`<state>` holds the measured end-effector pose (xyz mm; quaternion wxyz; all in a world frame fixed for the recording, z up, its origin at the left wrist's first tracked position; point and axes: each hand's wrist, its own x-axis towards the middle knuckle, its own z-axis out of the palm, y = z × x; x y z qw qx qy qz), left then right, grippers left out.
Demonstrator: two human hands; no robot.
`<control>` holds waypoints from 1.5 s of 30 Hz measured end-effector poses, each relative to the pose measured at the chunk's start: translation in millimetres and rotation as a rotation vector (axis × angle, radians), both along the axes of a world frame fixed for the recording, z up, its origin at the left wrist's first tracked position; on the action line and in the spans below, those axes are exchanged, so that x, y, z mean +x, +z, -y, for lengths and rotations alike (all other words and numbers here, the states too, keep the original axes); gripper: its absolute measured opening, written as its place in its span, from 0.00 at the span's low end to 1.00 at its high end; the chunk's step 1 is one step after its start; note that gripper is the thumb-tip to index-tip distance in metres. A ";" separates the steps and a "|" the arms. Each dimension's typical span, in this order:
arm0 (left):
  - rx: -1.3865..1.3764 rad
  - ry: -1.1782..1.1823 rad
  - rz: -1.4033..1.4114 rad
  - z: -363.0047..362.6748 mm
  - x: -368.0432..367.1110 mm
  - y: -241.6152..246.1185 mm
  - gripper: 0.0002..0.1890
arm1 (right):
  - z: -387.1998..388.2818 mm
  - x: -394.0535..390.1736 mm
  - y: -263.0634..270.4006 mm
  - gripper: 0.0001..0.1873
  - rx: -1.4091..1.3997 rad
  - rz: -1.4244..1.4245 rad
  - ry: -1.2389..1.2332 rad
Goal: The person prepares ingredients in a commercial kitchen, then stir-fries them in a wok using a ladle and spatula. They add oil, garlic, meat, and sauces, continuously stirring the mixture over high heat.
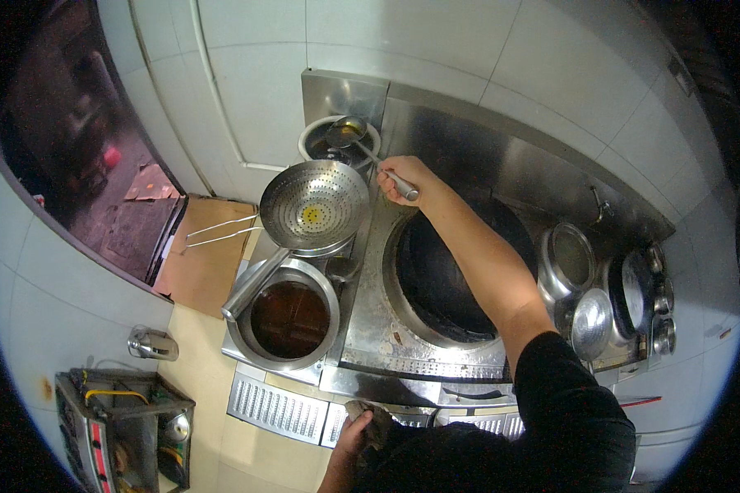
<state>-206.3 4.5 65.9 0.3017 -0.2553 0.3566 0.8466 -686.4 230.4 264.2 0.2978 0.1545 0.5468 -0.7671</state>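
Observation:
My right hand grips the metal handle of a ladle. The ladle's bowl, with some yellowish liquid in it, is over a white-rimmed container of dark liquid at the back. Close to my body, my left hand holds a bunched greyish-brown cloth. Below my right forearm, a large black wok sits in the stove. A perforated metal strainer rests left of it, with a little yellow showing at its middle. Its handle crosses over a steel pot of reddish-brown liquid.
Steel pots and a shiny metal ladle or scoop stand at the right. A tap projects from the steel backsplash. Flattened cardboard lies left, near an opening. A metal-framed appliance stands lower left, beyond the floor grating.

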 end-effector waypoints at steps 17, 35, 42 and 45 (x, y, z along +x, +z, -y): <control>-0.046 0.045 -0.029 9.3 -1.0 3.3 0.25 | -3.6 -2.5 -1.2 0.10 -0.259 0.073 -0.046; -0.086 0.025 -0.072 26.2 16.6 -33.8 0.21 | 16.6 -36.7 -31.4 0.13 0.100 -0.075 0.048; -0.043 0.053 -0.015 33.6 10.9 -35.0 0.19 | 26.0 -35.9 -38.4 0.12 0.218 -0.062 0.035; -0.087 0.059 0.009 31.4 5.3 -24.2 0.19 | 18.7 -33.4 -32.5 0.12 -0.083 0.074 -0.069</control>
